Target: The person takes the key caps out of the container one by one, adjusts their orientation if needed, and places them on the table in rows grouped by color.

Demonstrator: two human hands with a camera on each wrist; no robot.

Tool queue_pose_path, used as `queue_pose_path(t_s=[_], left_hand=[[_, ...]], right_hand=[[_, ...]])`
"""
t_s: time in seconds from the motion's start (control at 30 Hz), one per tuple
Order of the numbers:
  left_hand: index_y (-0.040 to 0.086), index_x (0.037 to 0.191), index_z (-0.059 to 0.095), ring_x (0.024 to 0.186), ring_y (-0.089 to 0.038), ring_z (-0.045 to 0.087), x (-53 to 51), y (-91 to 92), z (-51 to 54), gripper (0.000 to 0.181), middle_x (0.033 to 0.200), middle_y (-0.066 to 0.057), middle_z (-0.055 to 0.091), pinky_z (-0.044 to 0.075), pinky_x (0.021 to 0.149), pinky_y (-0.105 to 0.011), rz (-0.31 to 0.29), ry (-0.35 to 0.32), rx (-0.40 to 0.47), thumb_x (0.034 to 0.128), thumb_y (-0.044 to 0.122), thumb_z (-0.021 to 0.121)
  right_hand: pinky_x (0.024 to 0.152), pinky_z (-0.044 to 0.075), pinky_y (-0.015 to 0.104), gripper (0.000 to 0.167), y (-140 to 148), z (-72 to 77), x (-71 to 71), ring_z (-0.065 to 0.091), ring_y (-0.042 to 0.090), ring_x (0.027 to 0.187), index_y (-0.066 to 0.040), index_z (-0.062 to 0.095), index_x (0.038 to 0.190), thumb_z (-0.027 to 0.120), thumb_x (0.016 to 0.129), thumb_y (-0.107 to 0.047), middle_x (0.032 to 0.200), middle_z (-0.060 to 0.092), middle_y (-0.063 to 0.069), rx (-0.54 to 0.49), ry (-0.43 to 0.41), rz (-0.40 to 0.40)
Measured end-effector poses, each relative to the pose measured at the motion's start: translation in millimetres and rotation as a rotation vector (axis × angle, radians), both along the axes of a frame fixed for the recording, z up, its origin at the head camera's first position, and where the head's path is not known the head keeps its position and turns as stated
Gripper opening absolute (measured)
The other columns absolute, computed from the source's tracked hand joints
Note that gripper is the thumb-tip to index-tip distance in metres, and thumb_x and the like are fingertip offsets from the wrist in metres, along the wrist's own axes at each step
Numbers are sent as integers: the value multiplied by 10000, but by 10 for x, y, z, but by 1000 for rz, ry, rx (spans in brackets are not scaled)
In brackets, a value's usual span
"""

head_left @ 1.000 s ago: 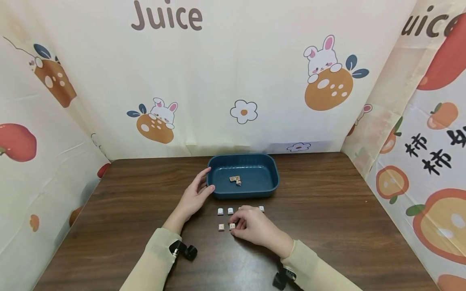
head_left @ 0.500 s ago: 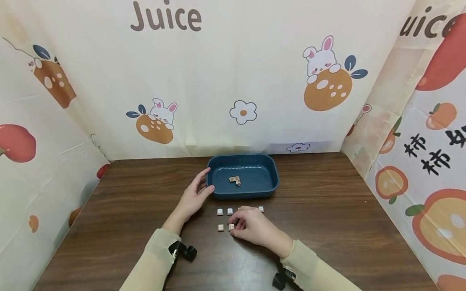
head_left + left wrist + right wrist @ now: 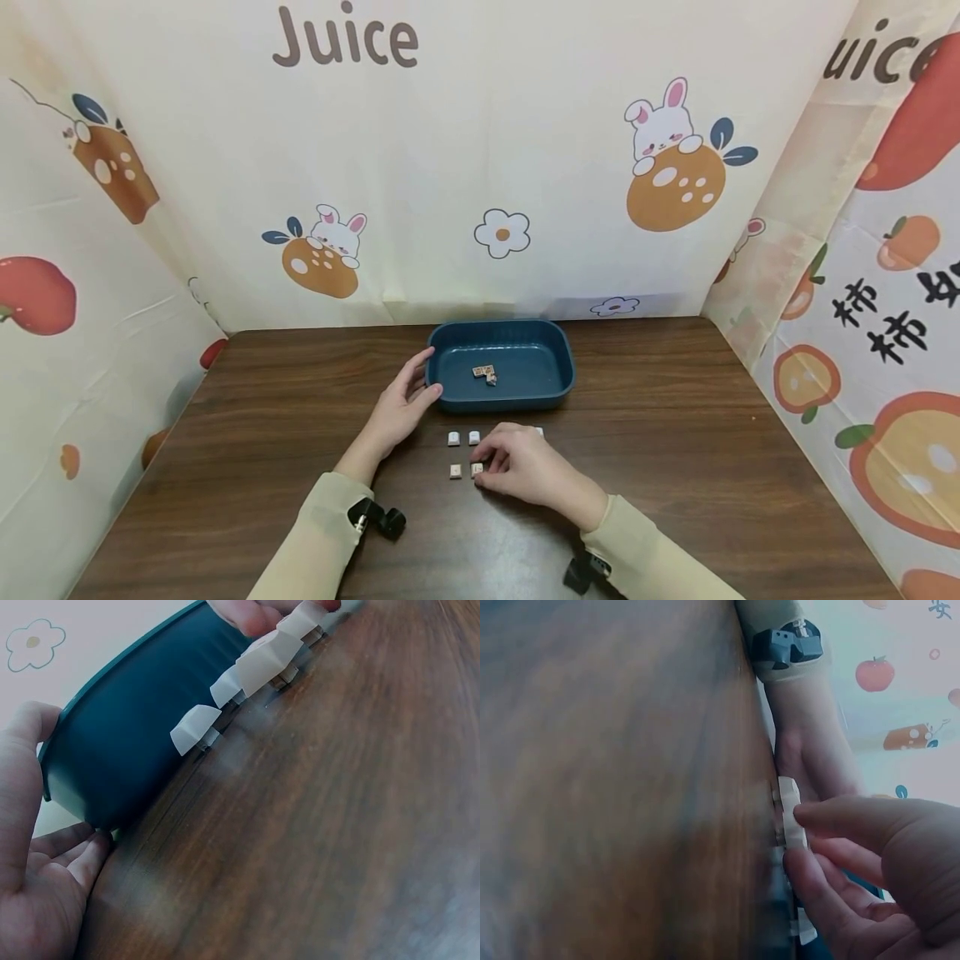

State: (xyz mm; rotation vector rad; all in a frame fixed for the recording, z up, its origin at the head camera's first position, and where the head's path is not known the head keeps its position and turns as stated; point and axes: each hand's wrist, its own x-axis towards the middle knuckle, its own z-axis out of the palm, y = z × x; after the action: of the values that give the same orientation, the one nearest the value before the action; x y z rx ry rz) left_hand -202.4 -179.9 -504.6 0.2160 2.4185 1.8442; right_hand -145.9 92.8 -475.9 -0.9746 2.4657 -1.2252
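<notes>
Small white keycaps on switches stand in two rows on the brown table. My right hand [image 3: 528, 467] pinches the front-row keycap [image 3: 477, 470] between thumb and finger; in the right wrist view, fingertips touch white caps [image 3: 790, 801] at the table surface. To its left stands another front-row keycap [image 3: 455, 472]. Back-row keycaps [image 3: 453, 438] sit nearer the blue tray [image 3: 502, 407], some hidden by the right hand. My left hand [image 3: 401, 407] holds the tray's left end, thumb at the front corner. In the left wrist view, several keycaps [image 3: 195, 729] stand beside the tray wall.
Inside the tray lie several small brownish pieces [image 3: 491, 379], too small to identify. A printed curtain [image 3: 420, 167] hangs behind the table [image 3: 675, 433] and along both sides. Each wrist wears a black camera [image 3: 386, 521].
</notes>
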Motion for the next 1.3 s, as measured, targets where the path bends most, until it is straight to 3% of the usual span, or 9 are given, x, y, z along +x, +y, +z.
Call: queue_pose_path(t_s=[0.2, 0.43, 0.57, 0.73, 0.9, 1.1, 1.3], left_hand=[[308, 1702, 381, 1548, -381, 455, 5, -4, 12, 656, 1679, -195, 438, 384, 1268, -520, -8, 6, 1, 1116, 234, 666], [305, 1703, 380, 1545, -375, 458, -4, 15, 17, 658, 1674, -184, 446, 389, 1264, -514, -12, 15, -7, 1115, 249, 670], [297, 1704, 380, 1538, -368, 467, -11, 19, 17, 661, 1660, -181, 463, 393, 1264, -504, -20, 24, -8, 1113, 277, 676], [328, 1698, 384, 1536, -369, 473, -6, 6, 19, 653, 1665, -172, 454, 395, 1260, -499, -16, 11, -1, 1115, 276, 673], [324, 1700, 380, 1539, -386, 467, -4, -22, 10, 658, 1675, -183, 440, 397, 1253, -506, -15, 6, 5, 1114, 266, 674], [321, 1700, 379, 1540, -392, 466, -12, -44, -8, 661, 1675, -187, 439, 393, 1252, -510, -14, 10, -2, 1111, 304, 679], [327, 1698, 384, 1536, -395, 472, -19, -23, -26, 656, 1673, -189, 444, 395, 1251, -516, -13, 0, -9, 1113, 286, 677]], right_hand=[[709, 630, 211, 183, 45, 88, -18, 694, -10, 788, -104, 819, 1090, 888, 922, -84, 1054, 721, -3, -26, 2, -22], [718, 638, 231, 186, 165, 275, -94, 699, 16, 801, -60, 811, 1091, 890, 928, -106, 1019, 742, 77, -77, 86, -50], [724, 645, 263, 174, 238, 426, -204, 700, 60, 818, -69, 819, 1078, 892, 923, -98, 1012, 749, 43, -105, 130, -96], [750, 646, 323, 191, 258, 589, -470, 727, 189, 896, -93, 825, 1089, 901, 913, -90, 1031, 758, -5, -68, 189, -144], [787, 651, 351, 190, 206, 642, -831, 729, 221, 950, -99, 822, 1097, 896, 922, -103, 1061, 769, 52, 24, 227, -123], [838, 634, 368, 228, 124, 564, -1237, 722, 166, 941, -58, 815, 1161, 867, 961, -155, 1084, 786, 46, 108, 215, -117], [832, 620, 357, 240, 71, 418, -1467, 697, 149, 906, -48, 810, 1162, 859, 972, -186, 985, 763, -16, 107, 119, -134]])
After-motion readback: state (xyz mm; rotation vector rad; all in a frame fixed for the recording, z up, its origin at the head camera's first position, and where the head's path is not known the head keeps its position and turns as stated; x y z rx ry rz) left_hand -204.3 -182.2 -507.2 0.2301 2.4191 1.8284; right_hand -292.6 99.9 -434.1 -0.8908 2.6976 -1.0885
